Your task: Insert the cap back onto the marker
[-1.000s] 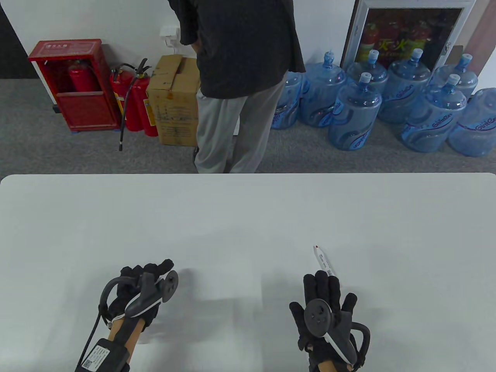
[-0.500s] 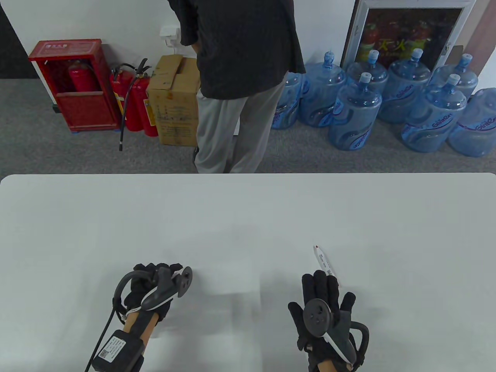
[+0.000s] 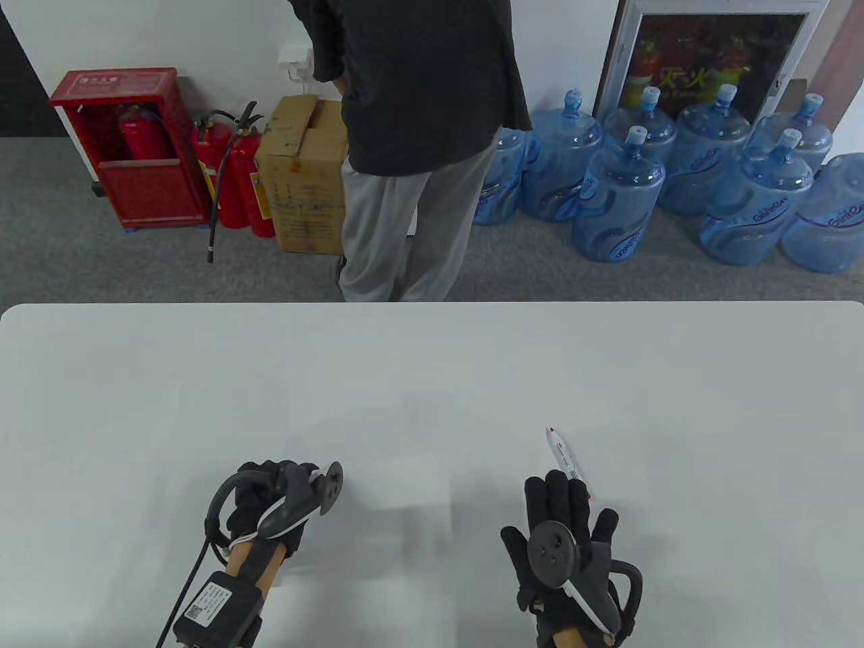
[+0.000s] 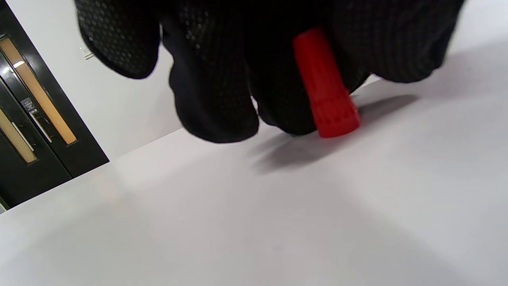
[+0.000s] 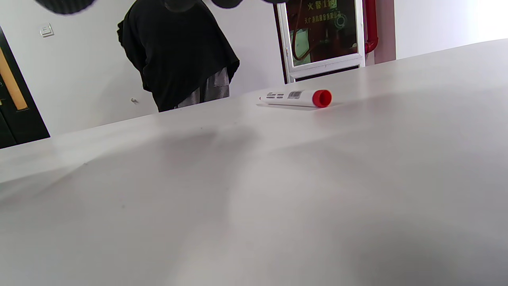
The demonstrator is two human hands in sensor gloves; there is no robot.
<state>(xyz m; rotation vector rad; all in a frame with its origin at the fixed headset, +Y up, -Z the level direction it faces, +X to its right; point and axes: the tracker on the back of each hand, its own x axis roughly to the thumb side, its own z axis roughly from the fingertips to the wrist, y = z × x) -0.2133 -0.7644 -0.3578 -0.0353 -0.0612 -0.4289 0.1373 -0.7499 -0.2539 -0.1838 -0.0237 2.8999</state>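
The white marker [image 3: 564, 457] with a red tip lies uncapped on the white table [image 3: 432, 378], just beyond my right hand's fingers; its red back end shows in the right wrist view [image 5: 295, 98]. My right hand [image 3: 560, 496] is open, palm down, fingers spread, close to the marker's near end but not holding it. My left hand [image 3: 273, 476] is at the near left, fingers curled; in the left wrist view it grips the red cap [image 4: 326, 87], whose wide end points down just above the table. The cap is hidden in the table view.
A person in dark clothes [image 3: 412, 135] stands behind the table's far edge. Fire extinguishers [image 3: 229, 169], a cardboard box [image 3: 304, 175] and several blue water jugs [image 3: 628, 189] sit on the floor beyond.
My left hand has moved right and turned, its tracker swinging right. My right hand and the marker have stayed in place.
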